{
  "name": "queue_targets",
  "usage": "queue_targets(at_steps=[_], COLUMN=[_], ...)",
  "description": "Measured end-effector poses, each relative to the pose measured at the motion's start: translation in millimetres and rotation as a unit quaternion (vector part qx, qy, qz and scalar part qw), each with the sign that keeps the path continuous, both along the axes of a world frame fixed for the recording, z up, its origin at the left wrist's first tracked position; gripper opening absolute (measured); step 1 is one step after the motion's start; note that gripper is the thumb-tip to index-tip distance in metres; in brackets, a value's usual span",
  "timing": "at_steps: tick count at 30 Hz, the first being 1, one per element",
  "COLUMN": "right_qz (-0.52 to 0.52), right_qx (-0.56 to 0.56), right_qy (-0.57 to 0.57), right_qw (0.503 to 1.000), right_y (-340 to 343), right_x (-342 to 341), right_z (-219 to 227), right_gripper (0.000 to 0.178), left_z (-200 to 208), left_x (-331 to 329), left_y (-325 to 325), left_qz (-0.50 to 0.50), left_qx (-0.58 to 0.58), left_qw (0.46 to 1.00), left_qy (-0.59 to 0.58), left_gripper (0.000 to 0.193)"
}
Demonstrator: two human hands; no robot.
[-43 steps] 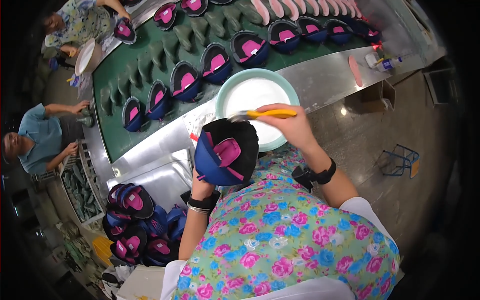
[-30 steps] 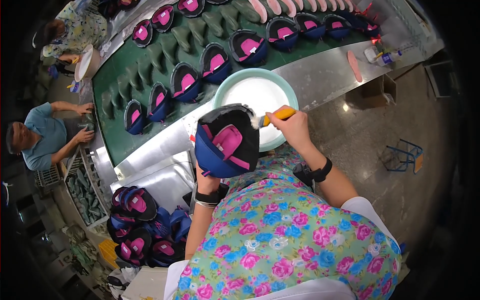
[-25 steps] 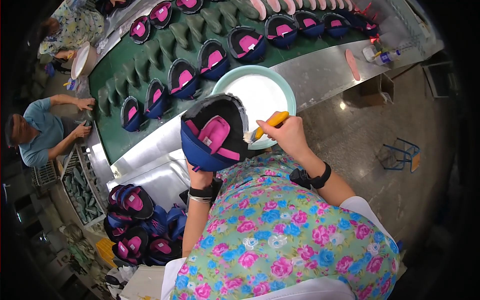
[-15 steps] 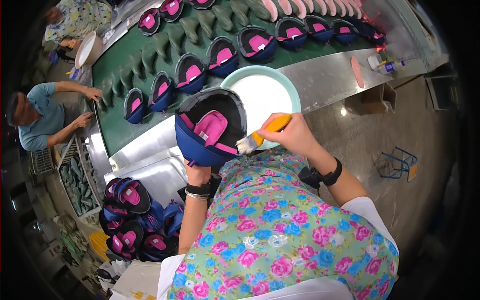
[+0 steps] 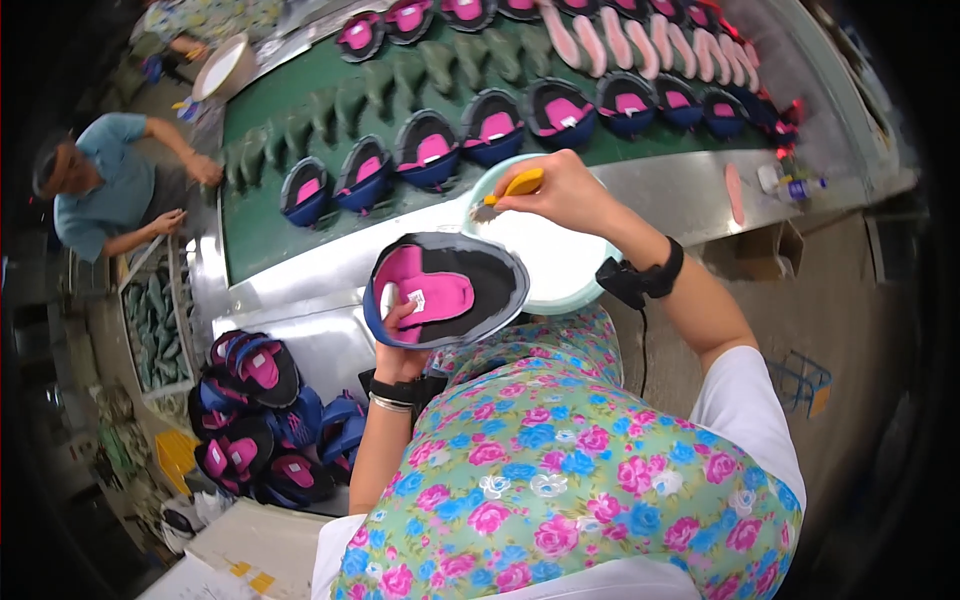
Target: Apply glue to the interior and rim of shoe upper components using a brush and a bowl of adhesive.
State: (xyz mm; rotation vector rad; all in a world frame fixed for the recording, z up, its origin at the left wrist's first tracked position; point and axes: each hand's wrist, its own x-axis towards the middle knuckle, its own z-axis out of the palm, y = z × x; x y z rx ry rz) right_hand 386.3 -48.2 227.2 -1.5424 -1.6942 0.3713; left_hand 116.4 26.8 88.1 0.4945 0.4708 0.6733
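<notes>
Brush [image 5: 522, 184] shifts to mid-frame bowl [image 5: 563, 304], pinched by right hand [image 5: 568, 192], likely reloading; left hand [image 5: 400, 360] clamps shoe upper [image 5: 445, 292], next needing steadiness.

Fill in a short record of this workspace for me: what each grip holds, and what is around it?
Left grip: holds a blue-and-black shoe upper with pink lining
Right grip: holds a yellow-handled brush, bristles at the basin's left side
Basin: pale green, containing something white
Green tabletop: more uppers, dark green foot-shaped forms, pink insoles
Lower left: pile of uppers
Far left: co-worker in a blue shirt
</notes>
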Motion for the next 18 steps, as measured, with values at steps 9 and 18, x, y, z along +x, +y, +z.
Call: queue_targets(at_steps=[9, 18], right_qz=[0.240, -0.071], right_qx=[-0.071, -0.105], right_qy=[0.104, 0.097], right_qw=[0.963, 0.987], right_y=[-33, -63], right_x=[-58, 9], right_z=[41, -24], right_gripper=[0.022, 0.020], left_z=[24, -28], left_x=[55, 54], left_y=[-32, -39], left_qz=[-0.119, -0.252], left_qx=[0.088, -0.075], left_qw=[0.988, 0.960], left_qy=[0.049, 0.099], left_gripper=[0.049, 0.024])
